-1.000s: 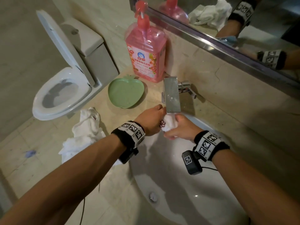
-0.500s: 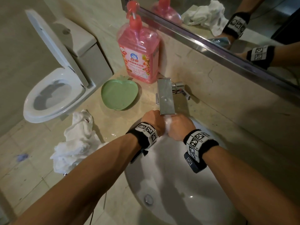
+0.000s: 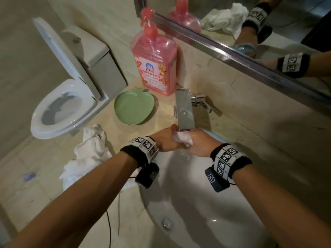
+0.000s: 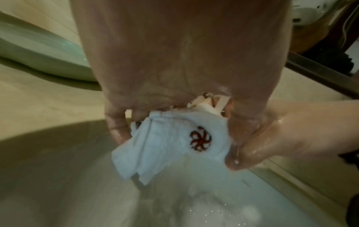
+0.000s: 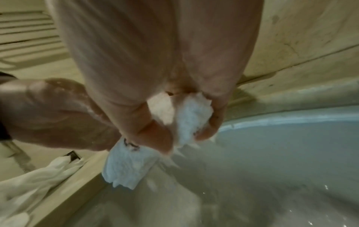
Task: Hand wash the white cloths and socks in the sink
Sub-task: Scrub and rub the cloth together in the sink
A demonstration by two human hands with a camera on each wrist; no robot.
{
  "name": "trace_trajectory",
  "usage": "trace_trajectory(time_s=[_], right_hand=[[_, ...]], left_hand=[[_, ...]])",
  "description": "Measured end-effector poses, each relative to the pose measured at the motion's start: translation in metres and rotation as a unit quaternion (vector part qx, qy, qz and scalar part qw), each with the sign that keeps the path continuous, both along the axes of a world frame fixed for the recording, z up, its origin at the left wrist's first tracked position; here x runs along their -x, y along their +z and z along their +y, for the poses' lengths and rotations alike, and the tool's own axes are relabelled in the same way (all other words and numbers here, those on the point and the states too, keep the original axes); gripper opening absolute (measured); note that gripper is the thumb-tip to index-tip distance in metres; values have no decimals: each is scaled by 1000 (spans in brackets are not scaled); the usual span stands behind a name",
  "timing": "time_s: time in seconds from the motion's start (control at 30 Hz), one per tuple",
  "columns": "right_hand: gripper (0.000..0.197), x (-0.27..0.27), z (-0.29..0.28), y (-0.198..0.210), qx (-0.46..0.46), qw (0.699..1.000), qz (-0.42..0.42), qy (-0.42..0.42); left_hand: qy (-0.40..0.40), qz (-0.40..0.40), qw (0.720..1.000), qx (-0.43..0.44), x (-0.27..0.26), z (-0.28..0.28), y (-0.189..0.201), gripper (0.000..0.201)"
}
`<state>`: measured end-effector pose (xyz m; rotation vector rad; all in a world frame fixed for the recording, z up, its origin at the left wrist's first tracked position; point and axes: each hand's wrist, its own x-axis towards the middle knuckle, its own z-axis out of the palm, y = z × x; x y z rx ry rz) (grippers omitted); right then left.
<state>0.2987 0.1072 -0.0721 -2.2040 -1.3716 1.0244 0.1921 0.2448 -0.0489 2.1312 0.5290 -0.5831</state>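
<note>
A small wet white sock (image 3: 182, 138) with a dark red flower mark (image 4: 200, 140) is bunched between both hands under the chrome tap (image 3: 184, 111), over the white sink (image 3: 206, 208). My left hand (image 3: 165, 140) grips its left part, fingers curled round the cloth (image 4: 155, 147). My right hand (image 3: 200, 144) squeezes the other end (image 5: 192, 121) between thumb and fingers. Its lower end hangs free toward the basin (image 5: 126, 169). Water splashes below the hands. A heap of white cloths (image 3: 87, 154) lies on the counter left of the sink.
A pink pump bottle of detergent (image 3: 155, 63) stands behind a green apple-shaped dish (image 3: 133, 109) on the beige counter. The sink drain (image 3: 166, 223) is near the front. An open toilet (image 3: 59, 111) stands at the left. A mirror (image 3: 250, 24) runs along the back wall.
Both hands have stayed under the tap, working the sock between them. A bunched part of the sock now shows above the hands again.
</note>
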Motion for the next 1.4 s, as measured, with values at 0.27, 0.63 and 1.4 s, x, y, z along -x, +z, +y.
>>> trace_trajectory(time_s=[0.27,0.63,1.4], right_hand=[[71,12,1,-2,-108,973,94,-182],[42,28,-15,-1,-98,971,83,-200],[45,20,-22,-5,-107,939,189,-267]], left_hand=[[51,-146,986,-69,41,7,-13,52],[146,-126,981,-23,32,0,-17,22],[175,-192,962,79,33,25,-4,29]])
